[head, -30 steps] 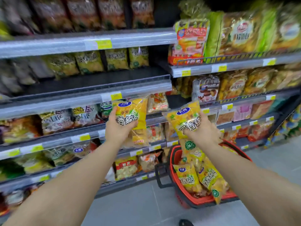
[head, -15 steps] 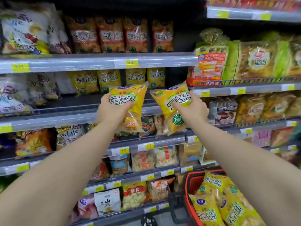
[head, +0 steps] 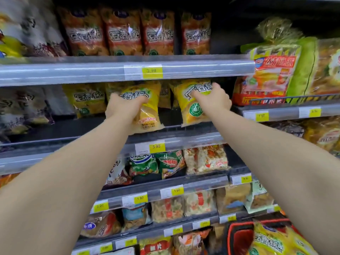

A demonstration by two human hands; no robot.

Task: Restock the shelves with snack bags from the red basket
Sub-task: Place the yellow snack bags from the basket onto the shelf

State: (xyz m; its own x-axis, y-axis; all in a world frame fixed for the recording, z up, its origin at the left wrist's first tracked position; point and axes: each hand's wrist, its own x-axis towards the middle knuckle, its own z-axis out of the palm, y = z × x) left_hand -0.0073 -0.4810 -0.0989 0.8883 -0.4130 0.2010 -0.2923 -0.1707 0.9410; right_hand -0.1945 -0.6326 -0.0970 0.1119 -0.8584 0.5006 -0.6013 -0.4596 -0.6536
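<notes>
**Two bags at the shelf front: slip and topple risk**

I am taking the middle shelf (head: 73, 127) as my reference point. The red basket (head: 242, 240) is sitting well below it and to the right, and the basket bags (head: 272, 242) are waiting inside. The back row (head: 86, 100) of matching yellow bags is standing at the rear of the shelf, left of my reach.

I am holding the left bag (head: 149, 115) and the right bag (head: 193, 111) over the shelf's front, side by side. Both bottoms are hanging close to the front lip (head: 173, 127). My left hand (head: 125, 105) is grasping the left bag around its upper half. My right hand (head: 211, 100) is gripping the right bag near its top.

In my judgement:
- Letting go this far forward is risking a bag tipping off the shelf, because neither bottom is sitting clearly behind the lip.
- Pushing in hard is risking knocking over the row behind.
- Both bags are soft and slippery, so each one-handed hold is loose.
</notes>
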